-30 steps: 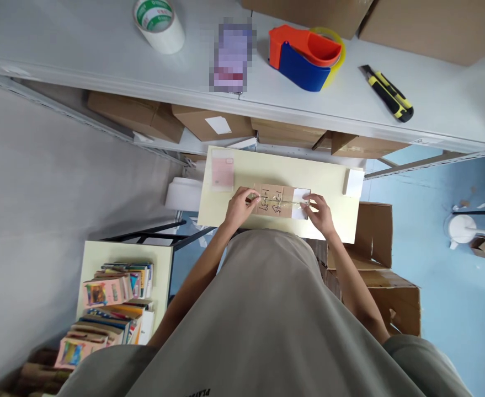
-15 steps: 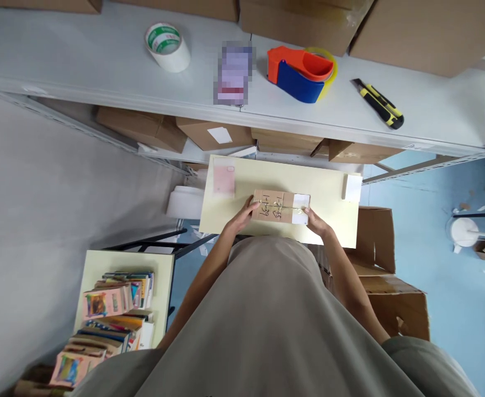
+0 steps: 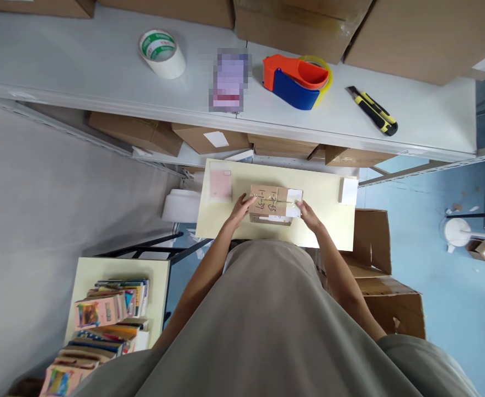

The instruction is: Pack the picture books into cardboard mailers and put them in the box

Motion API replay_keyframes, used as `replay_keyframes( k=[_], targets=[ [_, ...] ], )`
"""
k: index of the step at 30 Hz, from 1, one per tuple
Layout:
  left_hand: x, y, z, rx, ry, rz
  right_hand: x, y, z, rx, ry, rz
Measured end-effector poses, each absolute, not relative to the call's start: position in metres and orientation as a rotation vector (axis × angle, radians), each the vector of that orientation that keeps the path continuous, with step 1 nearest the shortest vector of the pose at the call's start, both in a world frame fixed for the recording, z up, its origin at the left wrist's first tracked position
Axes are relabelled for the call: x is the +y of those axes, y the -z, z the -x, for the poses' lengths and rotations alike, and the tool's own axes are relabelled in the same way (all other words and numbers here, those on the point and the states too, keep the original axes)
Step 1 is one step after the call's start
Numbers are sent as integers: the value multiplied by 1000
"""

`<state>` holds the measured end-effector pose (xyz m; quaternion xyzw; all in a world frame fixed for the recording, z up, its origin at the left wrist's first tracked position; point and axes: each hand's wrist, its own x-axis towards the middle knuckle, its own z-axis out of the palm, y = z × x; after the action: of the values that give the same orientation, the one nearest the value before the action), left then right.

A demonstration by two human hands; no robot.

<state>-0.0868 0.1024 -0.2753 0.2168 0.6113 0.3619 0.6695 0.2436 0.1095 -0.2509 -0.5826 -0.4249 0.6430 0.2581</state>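
Observation:
Between my two hands is a small cardboard box [image 3: 270,208] with handwritten numbers, a white label at its right end and clear tape along its top. My left hand [image 3: 242,208] grips the left end, thumb on the top face. At the right end, my right hand [image 3: 308,215] holds the corner by the white label. The box is over a pale yellow table [image 3: 320,220], and its near side, with a white patch, now shows. Whether its underside touches the table I cannot tell.
On the grey shelf [image 3: 113,71] ahead lie a tape roll [image 3: 163,55], a blurred phone-like item [image 3: 228,82], a tape dispenser [image 3: 296,80] and a utility knife [image 3: 373,111]. Books [image 3: 110,309] stand on a side table at left. Open cartons [image 3: 387,303] are at right.
The box has tipped so that its near side shows, and both hands have moved with it, slightly up and left. The whole view has shifted a little.

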Motion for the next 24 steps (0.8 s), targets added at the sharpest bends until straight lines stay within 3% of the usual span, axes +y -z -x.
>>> replay_keyframes(
  k=[12,18,24],
  targets=[
    [111,273,90,1603,-767,-647,124,243,-242,-1181,-1683,1821],
    [124,240,89,1752,-762,-1532,121,217,-233,-1806,-889,2030],
    [150,182,80,1608,-860,-1804,135,175,-217,-1987,-584,1833]
  ],
)
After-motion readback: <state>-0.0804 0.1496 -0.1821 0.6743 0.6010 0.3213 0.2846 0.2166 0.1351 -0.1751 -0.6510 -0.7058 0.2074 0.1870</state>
